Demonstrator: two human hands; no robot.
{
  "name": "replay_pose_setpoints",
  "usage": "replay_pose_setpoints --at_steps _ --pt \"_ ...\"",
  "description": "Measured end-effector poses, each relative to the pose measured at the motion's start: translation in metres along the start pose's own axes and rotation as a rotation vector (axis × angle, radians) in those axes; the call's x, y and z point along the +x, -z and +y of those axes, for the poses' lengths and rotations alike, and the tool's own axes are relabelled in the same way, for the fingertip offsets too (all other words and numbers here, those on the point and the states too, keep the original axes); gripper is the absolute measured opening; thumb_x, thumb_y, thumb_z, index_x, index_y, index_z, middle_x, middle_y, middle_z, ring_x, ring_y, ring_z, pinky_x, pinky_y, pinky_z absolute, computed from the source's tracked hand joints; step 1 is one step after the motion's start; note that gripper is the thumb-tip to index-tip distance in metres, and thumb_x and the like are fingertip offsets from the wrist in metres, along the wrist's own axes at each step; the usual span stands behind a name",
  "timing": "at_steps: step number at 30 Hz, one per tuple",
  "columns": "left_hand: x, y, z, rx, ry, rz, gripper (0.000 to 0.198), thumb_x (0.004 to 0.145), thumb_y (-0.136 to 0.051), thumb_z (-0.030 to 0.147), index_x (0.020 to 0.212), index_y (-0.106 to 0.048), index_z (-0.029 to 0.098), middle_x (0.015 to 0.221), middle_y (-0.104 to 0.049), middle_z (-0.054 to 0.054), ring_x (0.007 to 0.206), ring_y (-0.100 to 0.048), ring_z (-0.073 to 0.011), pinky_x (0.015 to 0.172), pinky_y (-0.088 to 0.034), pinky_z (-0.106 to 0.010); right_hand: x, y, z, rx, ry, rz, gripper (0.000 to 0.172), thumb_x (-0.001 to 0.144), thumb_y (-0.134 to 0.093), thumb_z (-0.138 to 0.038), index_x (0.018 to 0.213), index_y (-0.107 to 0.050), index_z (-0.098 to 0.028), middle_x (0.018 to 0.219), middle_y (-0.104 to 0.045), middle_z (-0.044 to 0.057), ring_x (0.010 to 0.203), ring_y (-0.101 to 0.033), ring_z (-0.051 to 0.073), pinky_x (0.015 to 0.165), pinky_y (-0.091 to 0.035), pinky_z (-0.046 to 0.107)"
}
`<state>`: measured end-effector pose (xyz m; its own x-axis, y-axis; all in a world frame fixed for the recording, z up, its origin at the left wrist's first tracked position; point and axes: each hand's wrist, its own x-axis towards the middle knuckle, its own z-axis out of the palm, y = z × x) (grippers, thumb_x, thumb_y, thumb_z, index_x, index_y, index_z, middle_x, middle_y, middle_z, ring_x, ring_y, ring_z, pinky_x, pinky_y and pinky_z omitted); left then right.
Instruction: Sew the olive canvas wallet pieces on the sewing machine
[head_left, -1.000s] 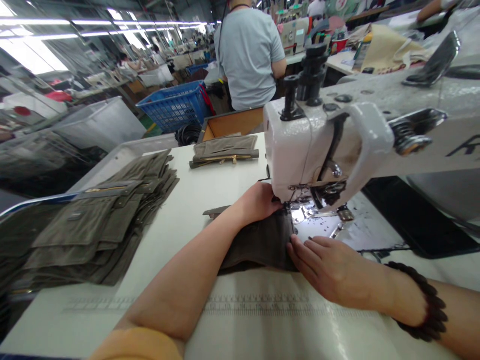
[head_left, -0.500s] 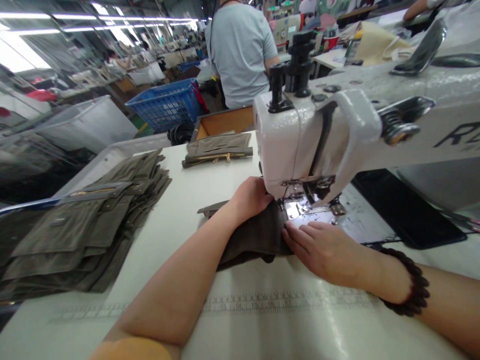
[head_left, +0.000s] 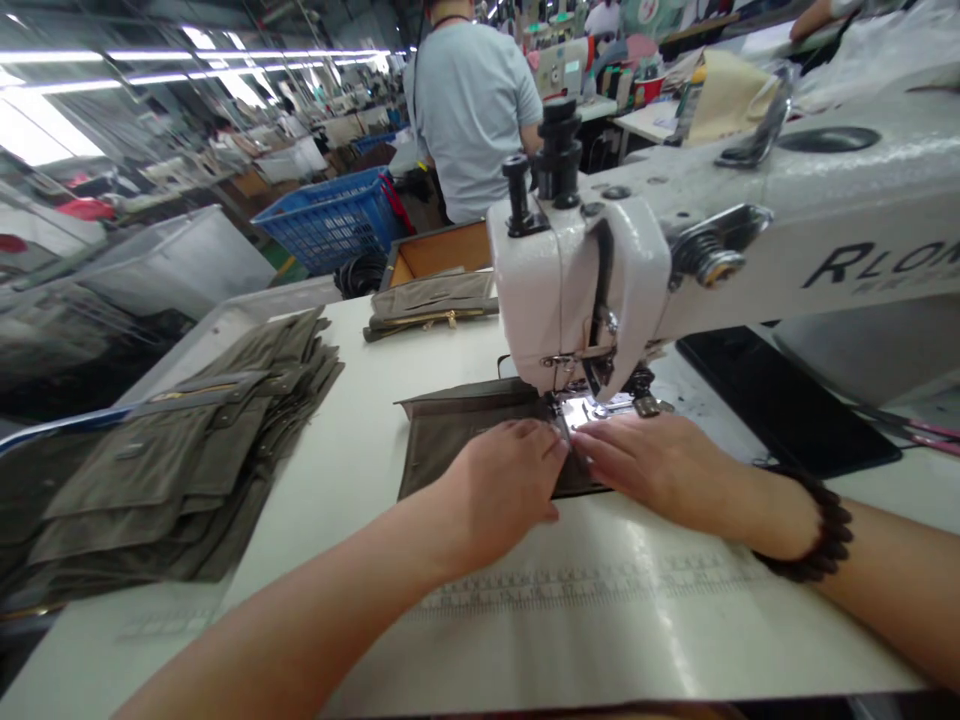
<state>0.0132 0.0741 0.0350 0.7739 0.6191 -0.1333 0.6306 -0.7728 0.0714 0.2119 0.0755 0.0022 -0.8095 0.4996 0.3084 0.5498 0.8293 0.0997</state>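
A dark olive-brown fabric piece (head_left: 442, 440) with a folded flap along its far edge lies under the needle area of a white sewing machine (head_left: 525, 300). My left hand (head_left: 502, 485) rests on its near part, fingers curled and pressed together on the cloth close to the presser foot; what lies beneath the fingertips is hidden. On the other side, my right hand (head_left: 660, 460) lies with fingers stretched flat over the cloth's right end, beside the metal needle plate (head_left: 592, 408). The two hands' fingertips nearly meet just in front of the needle.
A stack of similar fabric pieces (head_left: 187, 450) lies at left. Behind the work is a zippered piece (head_left: 435, 305). A black phone (head_left: 787, 400) and pink-handled scissors (head_left: 922, 430) lie at right. Beyond are a blue crate (head_left: 330, 220) and a person (head_left: 472, 110).
My left hand has come back toward me from beside the machine head onto the cloth's near part. The cloth now lies flatter and more exposed. My right hand has shifted only slightly.
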Motion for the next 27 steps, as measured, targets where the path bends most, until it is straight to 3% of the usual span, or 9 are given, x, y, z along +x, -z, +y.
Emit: replay_pose_setpoints --at_steps 2,5,8,12,15,17,21,24,27 --pt "-0.006 -0.013 0.000 -0.115 -0.003 0.078 0.026 0.081 -0.057 0.025 0.103 -0.059 0.011 0.109 -0.060 -0.011 0.102 -0.055 -0.0230 0.089 -0.044 -0.032 -0.007 0.009 0.017 0.105 -0.070 -0.066 0.015 0.077 -0.060 -0.027 0.087 -0.062 -0.016 0.079 -0.062 0.006 0.061 -0.052 0.017 0.053 -0.038 0.029" --pt "-0.011 -0.024 -0.013 -0.472 0.070 0.175 0.021 0.086 -0.046 0.019 0.099 -0.062 0.014 0.105 -0.063 -0.006 0.101 -0.056 -0.0169 0.089 -0.043 -0.025 -0.017 0.020 0.044 0.318 -0.061 -0.133 0.025 0.065 -0.072 -0.030 0.086 -0.063 -0.020 0.085 -0.059 0.004 0.072 -0.054 0.018 0.060 -0.041 0.028" --pt "-0.011 -0.021 -0.027 -0.774 0.216 0.212 0.021 0.085 -0.047 0.022 0.095 -0.065 0.016 0.097 -0.066 -0.003 0.091 -0.060 -0.0158 0.081 -0.046 -0.024 -0.020 0.022 0.057 0.381 -0.084 -0.185 0.010 0.069 -0.069 -0.025 0.076 -0.064 -0.020 0.079 -0.056 0.003 0.072 -0.052 0.016 0.061 -0.038 0.026" --pt "-0.010 -0.021 -0.034 -1.197 0.428 0.161 0.025 0.081 -0.051 0.033 0.086 -0.066 0.013 0.081 -0.068 -0.004 0.076 -0.062 -0.0190 0.073 -0.048 -0.030 -0.014 0.015 0.050 0.372 -0.139 -0.212 0.009 0.074 -0.065 -0.024 0.068 -0.060 -0.019 0.067 -0.050 0.000 0.067 -0.047 0.014 0.060 -0.033 0.025" --pt "-0.006 -0.025 -0.035 -1.604 0.561 0.147 0.028 0.074 -0.058 0.035 0.085 -0.065 0.011 0.068 -0.067 -0.006 0.064 -0.062 -0.0196 0.063 -0.050 -0.031 -0.007 0.005 0.035 0.213 -0.213 -0.130 0.014 0.075 -0.063 -0.028 0.068 -0.058 -0.017 0.069 -0.052 0.002 0.067 -0.045 0.016 0.059 -0.029 0.027" --pt "-0.002 -0.026 -0.036 -1.726 0.612 0.160 0.028 0.068 -0.062 0.032 0.084 -0.065 0.009 0.064 -0.066 -0.007 0.059 -0.061 -0.0196 0.060 -0.049 -0.031 -0.003 -0.002 0.024 0.042 -0.263 -0.056 0.014 0.078 -0.058 -0.026 0.070 -0.057 -0.015 0.071 -0.053 0.005 0.067 -0.044 0.018 0.059 -0.027 0.029" --pt "0.003 -0.020 -0.034 -1.590 0.614 0.180 0.028 0.070 -0.057 0.032 0.084 -0.064 0.009 0.065 -0.065 -0.006 0.061 -0.061 -0.0210 0.062 -0.050 -0.033 -0.001 -0.008 0.012 -0.158 -0.187 0.016 0.011 0.083 -0.047 -0.016 0.078 -0.057 -0.014 0.077 -0.055 0.007 0.069 -0.043 0.019 0.061 -0.025 0.032" --pt "0.002 -0.013 -0.026 -1.104 0.539 0.242 0.023 0.075 -0.050 0.028 0.082 -0.065 0.012 0.072 -0.065 -0.003 0.069 -0.061 -0.0206 0.067 -0.048 -0.032 -0.005 -0.003 0.008 -0.083 0.049 0.014 0.015 0.087 -0.045 -0.020 0.083 -0.058 -0.014 0.074 -0.054 0.005 0.069 -0.043 0.018 0.061 -0.027 0.031" --pt "0.000 -0.009 -0.015 -0.719 0.343 0.317 0.020 0.074 -0.048 0.015 0.083 -0.065 0.015 0.081 -0.066 -0.002 0.077 -0.060 -0.0178 0.074 -0.047 -0.029 -0.009 0.000 0.000 -0.020 0.214 0.034 0.016 0.087 -0.045 -0.020 0.086 -0.059 -0.012 0.070 -0.052 0.003 0.065 -0.043 0.017 0.059 -0.027 0.031"
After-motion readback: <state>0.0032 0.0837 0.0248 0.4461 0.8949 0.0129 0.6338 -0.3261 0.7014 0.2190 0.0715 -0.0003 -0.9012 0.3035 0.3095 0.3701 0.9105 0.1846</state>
